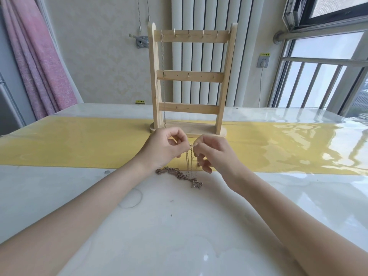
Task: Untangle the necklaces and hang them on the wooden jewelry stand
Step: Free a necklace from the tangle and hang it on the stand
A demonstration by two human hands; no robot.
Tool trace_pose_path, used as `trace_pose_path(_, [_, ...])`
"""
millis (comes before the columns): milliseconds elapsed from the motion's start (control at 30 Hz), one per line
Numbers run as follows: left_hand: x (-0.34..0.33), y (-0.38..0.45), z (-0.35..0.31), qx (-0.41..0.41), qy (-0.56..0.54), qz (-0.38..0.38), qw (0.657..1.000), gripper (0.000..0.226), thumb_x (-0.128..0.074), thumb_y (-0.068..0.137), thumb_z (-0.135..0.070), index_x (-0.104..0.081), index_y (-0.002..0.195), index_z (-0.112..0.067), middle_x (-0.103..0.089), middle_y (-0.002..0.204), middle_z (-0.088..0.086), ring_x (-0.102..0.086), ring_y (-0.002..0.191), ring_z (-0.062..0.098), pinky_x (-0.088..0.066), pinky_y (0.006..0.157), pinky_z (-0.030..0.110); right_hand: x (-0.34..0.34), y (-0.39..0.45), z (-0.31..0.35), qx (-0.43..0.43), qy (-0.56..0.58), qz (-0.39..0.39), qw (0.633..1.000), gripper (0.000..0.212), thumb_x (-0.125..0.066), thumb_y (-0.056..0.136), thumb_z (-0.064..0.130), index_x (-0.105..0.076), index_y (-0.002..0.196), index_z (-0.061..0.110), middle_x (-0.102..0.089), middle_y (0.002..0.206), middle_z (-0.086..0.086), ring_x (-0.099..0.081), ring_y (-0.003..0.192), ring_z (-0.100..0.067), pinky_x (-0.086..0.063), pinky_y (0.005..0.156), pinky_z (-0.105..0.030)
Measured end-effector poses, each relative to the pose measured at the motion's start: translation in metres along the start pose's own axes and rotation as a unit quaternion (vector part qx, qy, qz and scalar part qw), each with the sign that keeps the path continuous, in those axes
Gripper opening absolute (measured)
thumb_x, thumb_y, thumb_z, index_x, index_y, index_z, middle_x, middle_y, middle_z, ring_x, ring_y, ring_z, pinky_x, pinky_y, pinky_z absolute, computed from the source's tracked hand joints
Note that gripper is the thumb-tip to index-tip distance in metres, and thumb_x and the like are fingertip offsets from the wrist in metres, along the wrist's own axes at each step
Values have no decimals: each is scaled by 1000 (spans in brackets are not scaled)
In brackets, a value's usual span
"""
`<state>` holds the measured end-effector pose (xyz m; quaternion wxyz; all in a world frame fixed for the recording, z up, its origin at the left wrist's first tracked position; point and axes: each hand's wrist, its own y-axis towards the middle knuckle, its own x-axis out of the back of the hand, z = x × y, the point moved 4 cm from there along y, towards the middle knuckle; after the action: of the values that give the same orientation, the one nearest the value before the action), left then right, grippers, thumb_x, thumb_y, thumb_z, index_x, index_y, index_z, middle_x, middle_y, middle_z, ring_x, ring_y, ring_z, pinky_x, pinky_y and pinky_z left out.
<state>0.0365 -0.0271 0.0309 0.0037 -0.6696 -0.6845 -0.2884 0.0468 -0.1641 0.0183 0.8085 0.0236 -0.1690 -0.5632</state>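
Note:
A wooden jewelry stand with three hooked rails stands on the yellow runner. One thin necklace hangs from the top rail's leftmost hook, down past the lower rails. In front of the stand my left hand and my right hand pinch the top of a thin chain between them, just above the table. Its strands drop to a tangled pile of necklaces lying on the white tabletop below my hands.
The glossy white table carries a yellow runner across its middle. Behind it are a white radiator, a pink curtain at the left and a barred window at the right.

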Motion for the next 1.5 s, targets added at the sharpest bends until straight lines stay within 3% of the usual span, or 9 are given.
trace_pose_path(167, [-7,1,8,14,25,4,1000,10,-63,63,-25,-54,58,-25,-46,46,-14,-38,49,11,-35,54,22,4,1,-3,-26,82,-40,995,24,-48,86,0,-52,64,9,-45,58,-4,-38,51,-15,-32,44,-22])
trace_pose_path(400, [-7,4,7,21,-17,4,1000,19,-63,79,-12,-51,65,-16,-48,48,-14,-44,42,3,-37,49,15,3,3,-9,-41,158,-32,986,25,-50,89,3,-53,66,11,-45,59,-1,-38,53,-11,-31,44,-20])
trace_pose_path(567, [-9,-1,11,120,-179,0,977,24,-55,89,-8,-55,68,-18,-55,56,-11,-52,51,3,-43,53,13,-9,-1,-8,-66,92,46,993,28,-47,88,7,-48,60,13,-42,56,-3,-35,51,-15,-26,44,-22])
trace_pose_path(733, [-12,-5,9,103,-153,9,983,23,-56,89,-6,-57,68,-15,-58,56,-9,-52,50,3,-41,52,14,-9,-5,-5,-31,-11,35,999,22,-51,88,8,-47,67,14,-43,57,0,-32,48,-13,-25,41,-19])
trace_pose_path(900, [-12,-7,8,82,-114,15,990,23,-56,89,-4,-57,68,-13,-55,51,-9,-52,48,4,-40,50,13,5,0,-6,-37,125,-44,991,20,-49,88,3,-50,70,11,-45,60,1,-38,53,-11,-30,45,-22])
trace_pose_path(1067, [-14,-8,11,151,-189,21,970,23,-51,91,-7,-53,70,-14,-59,61,-5,-54,51,6,-40,51,14,4,1,-9,-87,231,1,969,21,-51,90,6,-54,70,12,-48,71,3,-43,59,-11,-30,48,-21])
trace_pose_path(1167, [-11,-6,10,180,-281,2,943,23,-48,91,-6,-51,70,-15,-58,60,-5,-53,49,5,-41,50,15,0,0,-10,-93,131,38,986,20,-52,89,7,-53,69,11,-44,68,-2,-40,57,-13,-28,49,-24])
trace_pose_path(1300, [-11,-8,9,171,-262,-10,950,26,-47,91,-3,-49,67,-15,-58,54,-7,-51,47,4,-41,47,13,-10,-3,-13,-128,64,86,986,25,-51,88,10,-52,63,14,-45,63,-5,-41,52,-14,-28,44,-22])
trace_pose_path(1500, [-13,-7,8,163,-278,-2,947,25,-49,92,-5,-48,69,-16,-55,62,-3,-41,45,6,-39,46,15,2,1,-13,-122,127,-22,984,20,-46,88,9,-48,69,12,-41,69,-7,-38,56,-17,-27,49,-25])
